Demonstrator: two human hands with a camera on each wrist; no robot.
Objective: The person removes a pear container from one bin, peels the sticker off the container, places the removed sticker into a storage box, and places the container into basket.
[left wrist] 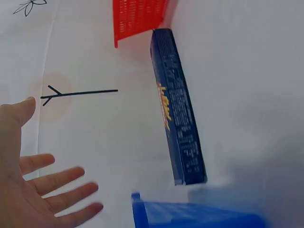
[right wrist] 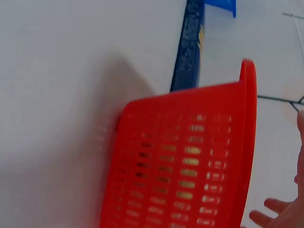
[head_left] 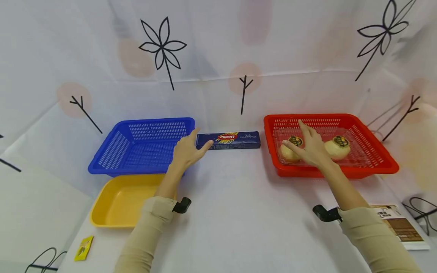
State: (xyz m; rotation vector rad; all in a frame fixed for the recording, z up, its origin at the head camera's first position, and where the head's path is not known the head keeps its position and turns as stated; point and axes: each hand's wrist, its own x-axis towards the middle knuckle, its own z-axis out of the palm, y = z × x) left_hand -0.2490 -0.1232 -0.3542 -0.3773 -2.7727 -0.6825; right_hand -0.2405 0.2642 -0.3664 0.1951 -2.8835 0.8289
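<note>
My left hand (head_left: 187, 148) hovers at the right edge of the blue basket (head_left: 143, 146), beside the left end of a dark blue Barilla spaghetti box (head_left: 228, 140). Its fingers (left wrist: 61, 180) are spread, and it holds nothing. Over the red basket (head_left: 379, 151) reaches my right hand (head_left: 311, 148), thumb and fingers extended and nothing gripped. Inside that basket lies a clear plastic tray (head_left: 358, 151) with two pale round items, the left one (head_left: 289, 154) partly behind the hand and the right one (head_left: 337, 148) showing a dark label.
A yellow tray (head_left: 116, 204) stands in front of the blue basket. Near the left table edge lies a small yellow packet (head_left: 83, 248). A brown and white package (head_left: 403, 229) is at the right, partly behind the right sleeve. Patterned cloth hangs behind everything.
</note>
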